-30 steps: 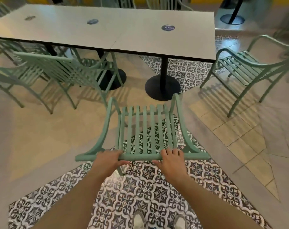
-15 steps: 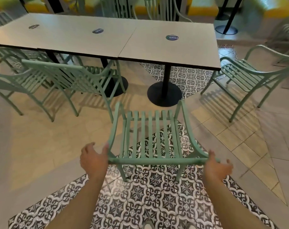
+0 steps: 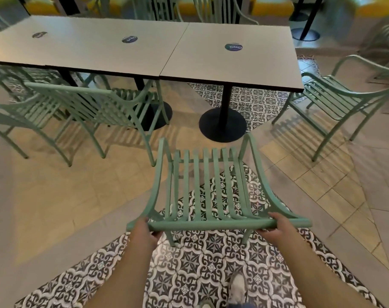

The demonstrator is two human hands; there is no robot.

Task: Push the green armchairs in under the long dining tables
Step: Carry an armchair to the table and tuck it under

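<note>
Left hand, right hand grip armchair top rail (fingers curled round)

Green armchairs and dining tables stand on tiled floor.

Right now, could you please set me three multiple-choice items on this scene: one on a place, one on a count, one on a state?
1. Where does the held armchair stand?
A. on the tabletop
B. short of the long table
C. tucked fully under it

2. How many round stickers show on the tabletop?
A. one
B. three
C. five

3. What are the hands doing?
A. both hold the chair's top rail
B. both hang free
C. only one touches it

Answers: 1 B, its seat lies before the table's edge; 2 B, three show; 3 A, left hand and right hand grip the rail.
</note>
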